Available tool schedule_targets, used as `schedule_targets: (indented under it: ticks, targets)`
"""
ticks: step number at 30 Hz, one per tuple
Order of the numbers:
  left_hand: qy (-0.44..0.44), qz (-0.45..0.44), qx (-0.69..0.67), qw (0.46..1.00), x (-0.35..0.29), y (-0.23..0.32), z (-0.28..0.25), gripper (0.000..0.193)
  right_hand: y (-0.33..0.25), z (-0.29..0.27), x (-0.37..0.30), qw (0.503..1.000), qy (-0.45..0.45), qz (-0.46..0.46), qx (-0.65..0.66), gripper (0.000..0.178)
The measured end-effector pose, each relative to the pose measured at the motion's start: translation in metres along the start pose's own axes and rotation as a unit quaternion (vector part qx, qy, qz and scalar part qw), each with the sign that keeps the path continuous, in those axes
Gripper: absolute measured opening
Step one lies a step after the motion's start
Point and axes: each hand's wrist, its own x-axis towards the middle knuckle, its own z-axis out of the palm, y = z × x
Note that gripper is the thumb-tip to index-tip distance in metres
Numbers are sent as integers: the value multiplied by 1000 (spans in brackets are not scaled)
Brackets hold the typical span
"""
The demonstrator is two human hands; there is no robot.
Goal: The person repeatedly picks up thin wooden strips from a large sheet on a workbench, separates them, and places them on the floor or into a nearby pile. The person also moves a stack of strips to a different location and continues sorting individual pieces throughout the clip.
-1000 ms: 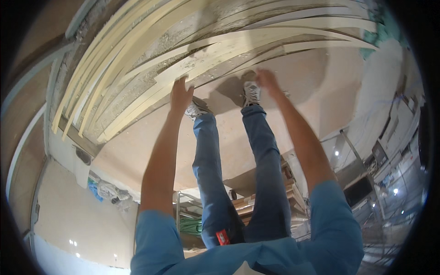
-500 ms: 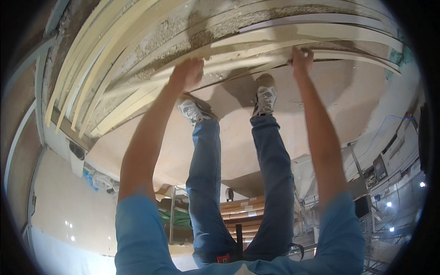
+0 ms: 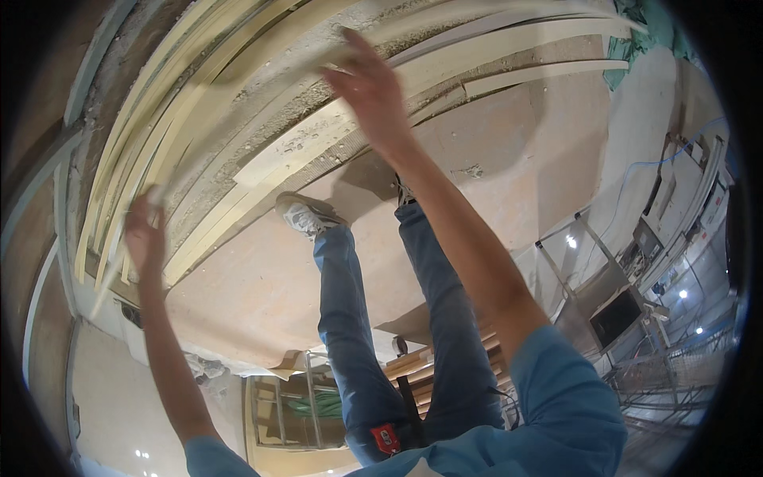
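A long, pale wooden strip (image 3: 238,89), smeared by motion, curves across the upper part of the view. My left hand (image 3: 145,238) is closed round it near its left end, above the pile at the far left. Farther along, my right hand (image 3: 372,95) has the strip passing between its thumb and fingers. Several similar pale strips (image 3: 147,135) lie beneath and beside it on the floor. One wide strip (image 3: 294,143) lies beyond my left shoe, with crumbs and debris on its surface.
Gritty debris (image 3: 310,99) covers the ground among the strips. Green cloth (image 3: 660,32) lies at the far right ends. A metal-framed panel wall (image 3: 67,199) stands on the left. To the right are a metal-framed stand (image 3: 592,298) and a blue cable (image 3: 628,171).
Both hands have swung to the left, the right one also upward and the left one lower. The strip has moved left with them, over the pile. My view has turned.
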Motion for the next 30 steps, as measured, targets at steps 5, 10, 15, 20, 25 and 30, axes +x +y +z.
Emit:
schedule_targets:
  ticks: [5,10,15,20,25,30]
  targets:
    - [253,-7,196,947,70,-17,67,63,58,43,3,968,-203,-75,-131,61]
    - [-51,104,-19,993,113,89,228,59,164,-8,-62,926,-27,297,-231,70]
    - [-56,-5,65,996,157,142,305,62,241,-80,-43,871,100,477,-57,89]
    - [-135,90,67,984,160,140,294,61,260,-69,20,843,252,475,7,107]
    - [-69,-2,-136,988,125,137,239,44,255,-45,30,813,317,486,-46,127]
    - [50,6,-156,987,80,79,130,34,271,-50,25,799,355,484,-26,132]
